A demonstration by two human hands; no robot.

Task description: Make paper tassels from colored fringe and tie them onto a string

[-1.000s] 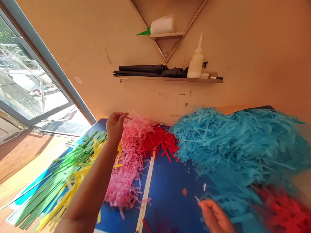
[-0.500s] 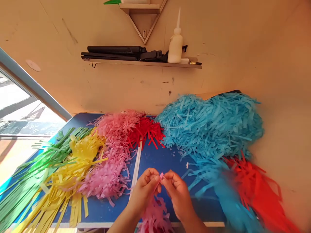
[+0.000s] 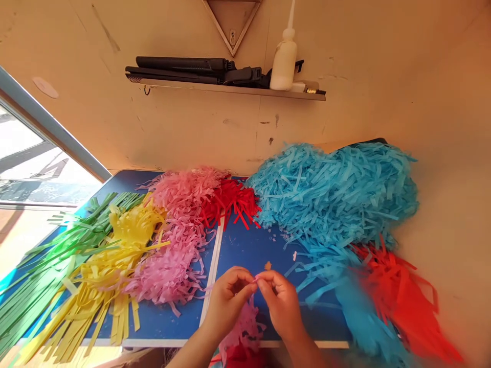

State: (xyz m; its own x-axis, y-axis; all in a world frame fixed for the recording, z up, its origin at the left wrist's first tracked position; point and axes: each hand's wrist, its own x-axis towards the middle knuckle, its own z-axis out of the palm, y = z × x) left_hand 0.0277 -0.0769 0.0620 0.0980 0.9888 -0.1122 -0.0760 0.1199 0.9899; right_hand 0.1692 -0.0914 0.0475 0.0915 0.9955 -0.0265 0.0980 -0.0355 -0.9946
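Observation:
My left hand [image 3: 232, 297] and my right hand [image 3: 279, 298] meet above the near edge of the blue table [image 3: 245, 255]. Thumb and forefinger of each pinch the twisted top of a pink tissue-paper tassel [image 3: 245, 324], and only a sliver shows between the fingertips. Its fringe hangs down behind my wrists, partly hidden by the left one. Red paper [image 3: 243, 356] shows below it at the table's edge. To the left lies a pile of pink tassels [image 3: 169, 271]; a red one [image 3: 233, 202] is farther back.
Yellow [image 3: 134, 230] and green paper fringe [image 3: 72, 260] spread over the left side. A big heap of blue tassels [image 3: 333, 194] fills the back right, with blurred red fringe [image 3: 406, 301] nearer. Above, a wall shelf [image 3: 230, 89] bears a white squeeze bottle [image 3: 284, 64] and black tools.
Both hands keep their pinch and the fingertips have drawn closer, covering more of the twisted pink end. The view has shifted slightly, and more red shows below the pink fringe.

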